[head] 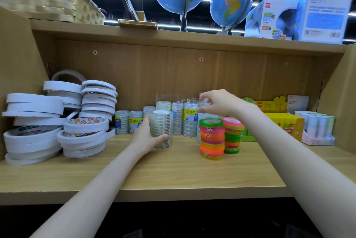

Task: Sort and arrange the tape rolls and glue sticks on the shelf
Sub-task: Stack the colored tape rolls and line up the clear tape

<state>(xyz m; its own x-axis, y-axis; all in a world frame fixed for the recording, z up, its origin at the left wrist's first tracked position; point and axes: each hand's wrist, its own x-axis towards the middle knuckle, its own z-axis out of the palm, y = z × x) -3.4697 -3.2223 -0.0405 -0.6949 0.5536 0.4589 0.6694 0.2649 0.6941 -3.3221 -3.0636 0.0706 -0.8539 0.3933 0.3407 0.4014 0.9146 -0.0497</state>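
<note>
Two hands working tape rolls on a wooden shelf [173,170].

White tape rolls [57,122] piled far left; left hand [146,137] grips a stack of clear tape [162,128] upright on the shelf; more wrapped clear tape [185,120] behind; right hand [217,102] pinches another clear pack at the back, above neon tape stacks [212,139]; glue stick box [279,122] right.

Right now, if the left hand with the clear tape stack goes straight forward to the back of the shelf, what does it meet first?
Probably the row of wrapped clear tape packs standing directly behind the clear tape stack that the left hand grips. The gap between them is hard to judge from this one view.
</note>
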